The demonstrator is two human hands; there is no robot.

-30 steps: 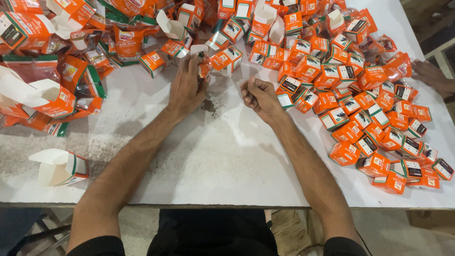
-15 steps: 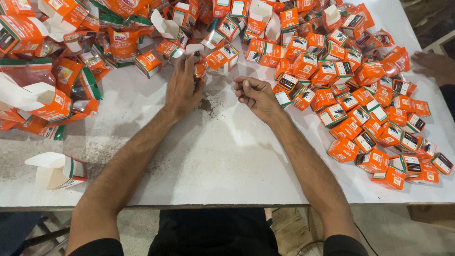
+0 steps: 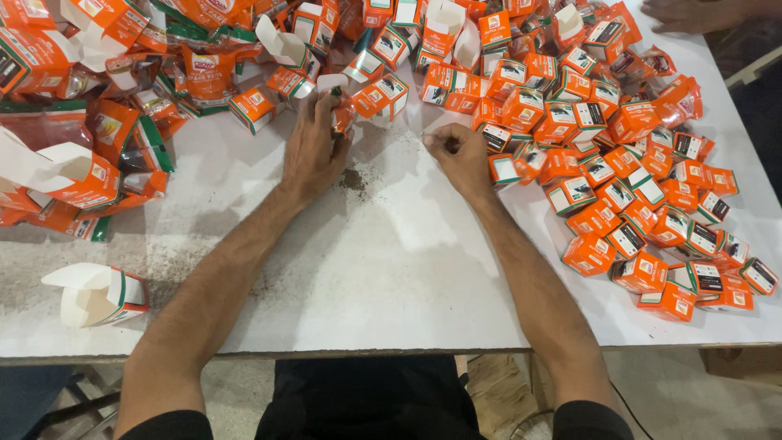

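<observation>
My left hand [image 3: 314, 147] lies on the white table [image 3: 383, 261] with its fingers curled around a small orange carton [image 3: 342, 114] at the edge of a heap of open cartons. My right hand [image 3: 460, 155] is beside it, fingers pinched shut around something too small to make out, its knuckles touching the closed orange boxes [image 3: 521, 163] on the right. A dark smudge of powder [image 3: 352, 179] sits on the table between the hands.
Closed small orange boxes [image 3: 643, 204] pile up along the right side. Larger open cartons and orange pouches [image 3: 98, 106] crowd the far left. One open carton [image 3: 98, 293] lies alone near the front left edge. Another person's hand [image 3: 692, 12] rests at the far right corner.
Both hands stay near the carton heap. The left hand has closed more tightly on the small carton, and the right hand has shifted slightly toward the closed boxes.
</observation>
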